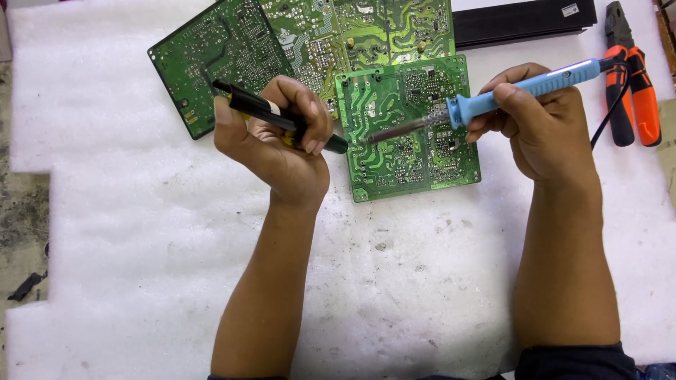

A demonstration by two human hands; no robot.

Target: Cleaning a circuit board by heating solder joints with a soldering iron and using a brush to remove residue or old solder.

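Note:
My left hand (278, 134) grips a black pen-shaped tool (246, 104) with a yellow band, its tip pointing right onto a small green circuit board (408, 151). My right hand (539, 119) holds a blue soldering iron (521, 88); its metal tip reaches left over the same board and nearly meets the black tool's tip. The iron's black cord runs off behind my right hand.
Two larger green circuit boards (211, 56) (366, 28) lie behind the small one on white foam sheeting (141, 246). Orange-handled pliers (634, 84) rest at the far right. A black flat bar (521, 21) lies at the top. Bare grey floor shows at the left.

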